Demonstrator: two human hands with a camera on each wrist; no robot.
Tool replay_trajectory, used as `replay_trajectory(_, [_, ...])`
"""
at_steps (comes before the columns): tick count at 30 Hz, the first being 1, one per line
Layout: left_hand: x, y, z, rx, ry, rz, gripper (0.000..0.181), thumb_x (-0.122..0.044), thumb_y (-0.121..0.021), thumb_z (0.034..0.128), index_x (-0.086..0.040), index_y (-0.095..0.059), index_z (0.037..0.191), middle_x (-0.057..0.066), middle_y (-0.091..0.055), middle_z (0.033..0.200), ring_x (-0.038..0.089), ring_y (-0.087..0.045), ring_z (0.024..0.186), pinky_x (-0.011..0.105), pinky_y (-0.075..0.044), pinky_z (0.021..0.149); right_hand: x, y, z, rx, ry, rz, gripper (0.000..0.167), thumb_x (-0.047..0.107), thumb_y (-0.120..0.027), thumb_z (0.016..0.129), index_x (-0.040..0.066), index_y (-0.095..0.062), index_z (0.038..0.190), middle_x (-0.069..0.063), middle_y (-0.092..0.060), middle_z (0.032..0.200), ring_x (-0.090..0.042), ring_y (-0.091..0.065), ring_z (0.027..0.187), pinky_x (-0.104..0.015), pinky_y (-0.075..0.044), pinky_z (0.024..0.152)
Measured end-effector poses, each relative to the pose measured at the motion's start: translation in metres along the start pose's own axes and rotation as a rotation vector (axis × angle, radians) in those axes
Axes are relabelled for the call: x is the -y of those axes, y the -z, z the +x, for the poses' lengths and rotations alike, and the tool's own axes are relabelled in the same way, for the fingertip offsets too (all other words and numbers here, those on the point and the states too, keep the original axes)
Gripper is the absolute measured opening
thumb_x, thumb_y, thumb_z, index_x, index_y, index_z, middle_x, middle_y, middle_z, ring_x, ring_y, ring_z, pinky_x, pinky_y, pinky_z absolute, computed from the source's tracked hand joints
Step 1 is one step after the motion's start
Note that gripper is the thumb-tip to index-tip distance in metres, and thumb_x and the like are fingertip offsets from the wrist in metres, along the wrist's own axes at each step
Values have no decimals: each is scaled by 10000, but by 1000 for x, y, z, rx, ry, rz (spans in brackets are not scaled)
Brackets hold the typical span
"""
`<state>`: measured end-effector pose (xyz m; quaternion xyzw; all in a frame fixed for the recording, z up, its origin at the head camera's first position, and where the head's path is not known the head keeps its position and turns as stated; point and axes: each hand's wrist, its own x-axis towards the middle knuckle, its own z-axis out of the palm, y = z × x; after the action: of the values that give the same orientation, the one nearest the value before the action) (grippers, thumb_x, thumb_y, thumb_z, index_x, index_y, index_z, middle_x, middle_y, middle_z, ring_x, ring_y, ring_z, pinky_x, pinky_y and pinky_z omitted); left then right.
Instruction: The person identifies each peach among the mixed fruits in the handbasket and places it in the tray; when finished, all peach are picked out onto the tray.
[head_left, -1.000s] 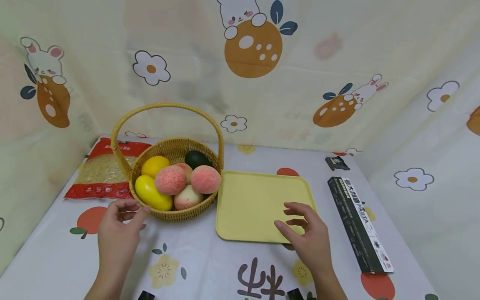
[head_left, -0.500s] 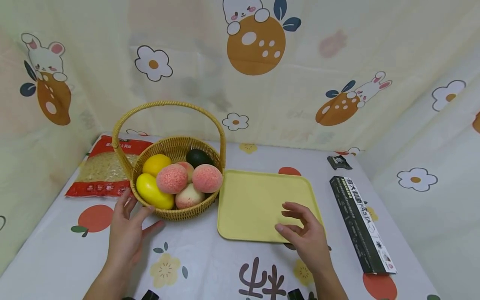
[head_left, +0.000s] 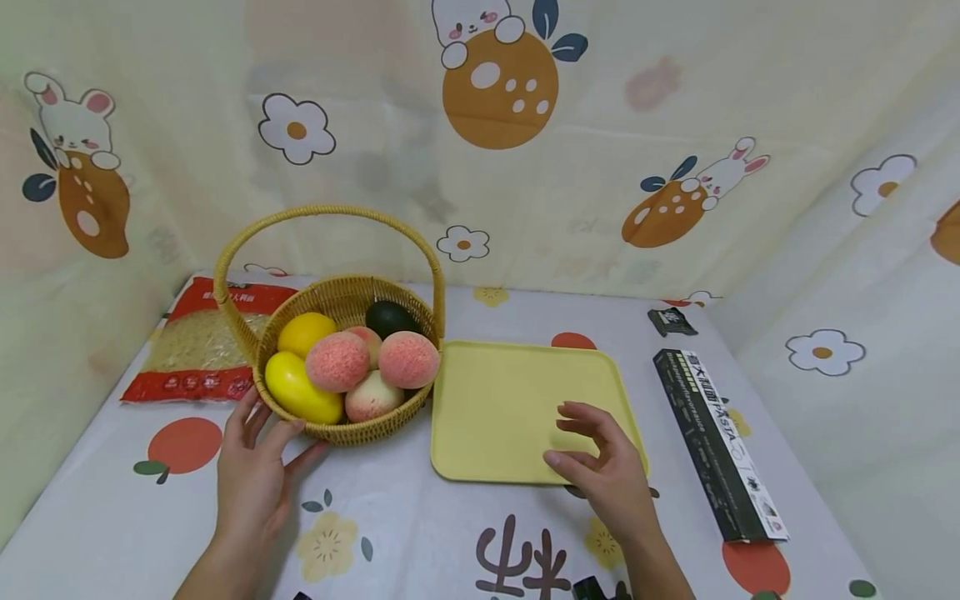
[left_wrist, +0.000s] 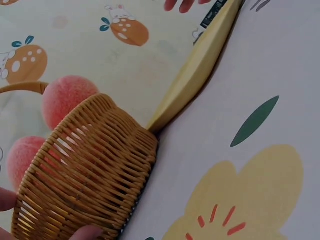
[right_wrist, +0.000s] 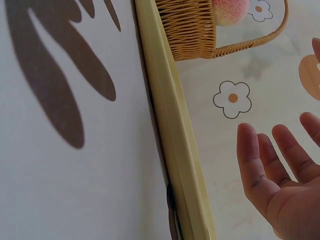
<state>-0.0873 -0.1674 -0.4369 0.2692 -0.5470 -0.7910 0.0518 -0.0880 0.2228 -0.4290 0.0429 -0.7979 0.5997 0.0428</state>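
- Basket (head_left: 352,434): yellow wicker, upright on the tabletop (head_left: 420,533), left of centre; its arched handle stands raised.
- Left hand (head_left: 251,475): at the near left side of the basket, fingers spread apart, fingertips touching the rim and the outer wall. Left wrist view shows digits at the rim and low on the weave; cannot tell whether they bear any weight.
- Right hand (head_left: 611,475): over the near right part of the tray, fingers loosely bent, thumb well apart from them, nothing held.
- Basket contents: two yellow fruits (head_left: 300,390) on the left, pink fruits (head_left: 337,362) heaped in the middle and on the right, one paler fruit (head_left: 375,397) at the front, one dark green fruit (head_left: 392,318) at the back.
- Tray (head_left: 495,417): pale yellow, flat, just beside the basket on its right; contact between the two not certain.
- Red-banded packet (head_left: 187,383): lying behind and left of the basket, partly hidden by it.
- Far right: a black and white box (head_left: 697,433) marked PASTA, lying slantwise; a small black packet (head_left: 672,322) beyond its far end.
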Motion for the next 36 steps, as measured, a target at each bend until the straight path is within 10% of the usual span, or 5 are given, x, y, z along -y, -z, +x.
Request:
replay_trajectory(12, [-2, -1, 0, -29, 29, -42, 816, -89, -570, 1053, -461, -178, 1665, -15, -180, 1767, 273, -404, 1495, 495, -606, 952, 26, -9, 27, 147, 90, 50, 821, 33, -862, 841, 170, -439, 1531, -47, -472, 1530, -288, -510, 1387, -357, -657, 912])
replay_trajectory(30, [1, -1, 1, -34, 31, -15, 789, -116, -570, 1062, -530, -224, 1639, -39, -176, 1775, 290, -391, 1510, 442, -618, 937, 76, -107, 90, 354, 122, -104, 776, 192, -932, 786, 182, -553, 1464, -69, -522, 1535, -324, -527, 1372, -371, -667, 825])
replay_trajectory(36, [0, -2, 1, -21, 31, -30, 800, -98, -559, 1065, -521, -207, 1646, -38, -161, 1778, 273, -377, 1514, 420, -638, 911, 81, -127, 98, 357, 203, -204, 770, 249, -917, 787, 123, -571, 1464, -89, -573, 1440, -264, -559, 1257, -490, -589, 989])
